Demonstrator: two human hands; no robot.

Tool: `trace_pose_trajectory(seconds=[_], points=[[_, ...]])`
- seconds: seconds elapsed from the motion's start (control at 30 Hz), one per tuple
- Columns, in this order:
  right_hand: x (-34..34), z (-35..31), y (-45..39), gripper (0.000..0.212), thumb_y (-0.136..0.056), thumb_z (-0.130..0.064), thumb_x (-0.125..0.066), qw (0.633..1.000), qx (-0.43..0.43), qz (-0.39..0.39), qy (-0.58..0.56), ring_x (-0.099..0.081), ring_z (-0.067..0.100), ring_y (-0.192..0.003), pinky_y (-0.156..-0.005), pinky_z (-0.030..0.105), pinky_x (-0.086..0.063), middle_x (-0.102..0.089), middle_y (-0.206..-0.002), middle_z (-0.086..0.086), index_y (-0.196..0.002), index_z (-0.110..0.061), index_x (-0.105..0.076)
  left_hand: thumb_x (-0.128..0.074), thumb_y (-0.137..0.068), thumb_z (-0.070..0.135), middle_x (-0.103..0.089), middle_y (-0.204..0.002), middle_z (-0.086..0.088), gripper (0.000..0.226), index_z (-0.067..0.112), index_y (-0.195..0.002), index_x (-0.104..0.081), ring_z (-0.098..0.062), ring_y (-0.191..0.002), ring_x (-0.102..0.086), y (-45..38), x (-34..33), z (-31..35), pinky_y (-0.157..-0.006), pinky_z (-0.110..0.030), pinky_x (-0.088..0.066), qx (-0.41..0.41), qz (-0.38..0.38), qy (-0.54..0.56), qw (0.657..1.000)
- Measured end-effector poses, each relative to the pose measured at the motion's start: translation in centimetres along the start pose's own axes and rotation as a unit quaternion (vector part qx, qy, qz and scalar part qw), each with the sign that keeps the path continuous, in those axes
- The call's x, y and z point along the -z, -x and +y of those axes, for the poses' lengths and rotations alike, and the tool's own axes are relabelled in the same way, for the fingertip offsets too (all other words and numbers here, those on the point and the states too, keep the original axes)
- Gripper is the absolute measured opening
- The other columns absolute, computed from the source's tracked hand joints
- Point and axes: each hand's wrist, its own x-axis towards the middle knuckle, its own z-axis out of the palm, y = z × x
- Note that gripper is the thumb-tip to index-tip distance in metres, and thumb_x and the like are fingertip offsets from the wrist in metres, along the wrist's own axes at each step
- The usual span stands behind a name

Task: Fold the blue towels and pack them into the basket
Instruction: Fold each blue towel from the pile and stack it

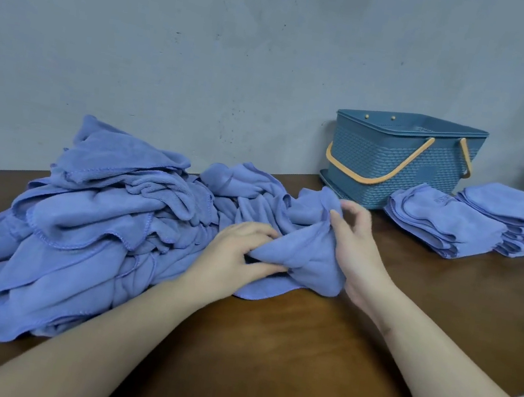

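We are pinching one crumpled blue towel (299,255) with our left hand (237,256) and right hand (354,244), beside the unfolded towel heap (84,225) on the wooden table (263,353). Two folded stacks (476,222) are lying near the blue basket (397,158).

Crumpled blue towel pile (85,222), two folded stacks (476,225), upright basket (397,158) behind
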Motion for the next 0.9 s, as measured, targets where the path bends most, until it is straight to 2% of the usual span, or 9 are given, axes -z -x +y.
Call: trace_pose_trajectory(seconds=[0.07,0.13,0.23,0.3,0.47,0.6,0.7,0.77,0.9], points=[[0.8,0.4,0.6,0.05,-0.1,-0.019,-0.055,0.992,0.079,0.037,0.092,-0.061,0.011,-0.093,-0.087,0.029,-0.047,-0.058,-0.101,-0.006,-0.141,-0.038,-0.034,-0.076,-0.088,0.033,-0.074,-0.096,0.007,0.014,0.021,-0.096,-0.076,-0.014,-0.095,-0.069,0.2,0.3,0.8,-0.089,-0.041,-0.053,0.077,-0.008,0.09,0.993],[1.5,0.4,1.7,0.059,-0.093,-0.034,-0.062,0.97,0.198,0.006,0.141,-0.057,0.009,-0.113,-0.099,0.029,-0.044,-0.052,-0.124,-0.014,-0.136,-0.059,-0.03,-0.077,-0.088,0.029,-0.075,-0.09,0.008,0.008,0.026,-0.095,-0.075,-0.012,-0.091,-0.071,0.2,0.3,1.2,-0.082,-0.038,-0.057,0.127,-0.006,0.137,0.982],[1.7,-0.6,3.5,0.058,-0.082,-0.058,-0.07,0.901,0.258,-0.169,0.306,-0.053,0.002,-0.124,-0.104,0.025,-0.043,-0.057,-0.133,-0.02,-0.131,-0.062,-0.039,-0.077,-0.088,0.026,-0.073,-0.082,0.013,0.009,0.033,-0.088,-0.071,-0.001,-0.08,-0.067,-0.1,-0.1,1.7,-0.071,-0.023,-0.052,0.123,0.008,0.135,0.983],[1.5,-0.6,4.2,0.06,-0.083,-0.049,-0.075,0.868,0.213,-0.247,0.376,-0.06,0.001,-0.113,-0.097,0.028,-0.05,-0.066,-0.123,-0.02,-0.133,-0.058,-0.043,-0.075,-0.089,0.027,-0.072,-0.085,0.013,0.008,0.033,-0.09,-0.07,0.0,-0.082,-0.066,-0.1,-0.4,1.9,-0.073,-0.02,-0.051,0.116,0.021,0.15,0.982],[2.1,-1.0,3.8,0.031,-0.095,-0.009,-0.063,0.969,0.16,-0.117,0.149,-0.066,0.005,-0.107,-0.094,0.031,-0.052,-0.072,-0.112,-0.015,-0.112,-0.034,-0.069,-0.074,-0.072,0.059,-0.051,-0.121,0.021,0.053,0.054,-0.115,-0.044,-0.003,-0.113,-0.051,0.1,-0.7,0.7,-0.094,-0.02,-0.044,0.045,0.014,0.08,0.996],[2.8,-2.4,3.2,0.016,-0.101,-0.014,-0.056,0.996,0.035,-0.077,-0.031,-0.066,0.013,-0.085,-0.072,0.033,-0.051,-0.072,-0.092,-0.002,-0.098,-0.022,-0.07,-0.075,-0.064,0.069,-0.015,-0.157,0.03,0.103,0.069,-0.139,-0.005,-0.001,-0.149,-0.016,0.0,-0.9,0.3,-0.121,-0.038,-0.026,0.04,-0.024,0.036,0.998],[4.1,-3.0,2.2,0.011,-0.101,-0.022,-0.057,0.992,-0.034,-0.045,-0.109,-0.069,0.017,-0.081,-0.071,0.035,-0.055,-0.072,-0.091,-0.001,-0.107,-0.016,-0.065,-0.069,-0.065,0.075,0.007,-0.162,0.03,0.109,0.069,-0.143,0.008,0.001,-0.151,0.01,0.0,-0.8,0.3,-0.125,-0.046,-0.013,0.022,-0.052,-0.017,0.998],[5.0,-2.8,1.5,0.024,-0.099,-0.029,-0.061,0.992,-0.066,-0.025,-0.104,-0.068,0.025,-0.094,-0.077,0.037,-0.057,-0.072,-0.103,0.004,-0.118,-0.016,-0.062,-0.068,-0.068,0.076,0.016,-0.162,0.027,0.104,0.07,-0.143,0.003,0.001,-0.15,0.018,-0.1,-0.7,0.2,-0.125,-0.048,-0.009,0.032,-0.085,-0.048,0.995],[7.3,-1.1,0.5,0.055,-0.095,-0.021,-0.06,0.986,0.0,0.047,0.162,-0.056,0.018,-0.119,-0.101,0.031,-0.047,-0.06,-0.127,0.0,-0.146,-0.023,-0.039,-0.058,-0.077,0.078,0.014,-0.165,0.022,0.087,0.067,-0.145,-0.004,-0.002,-0.15,0.019,-0.9,-0.9,-0.2,-0.126,-0.046,-0.006,0.035,-0.109,-0.113,0.987]])
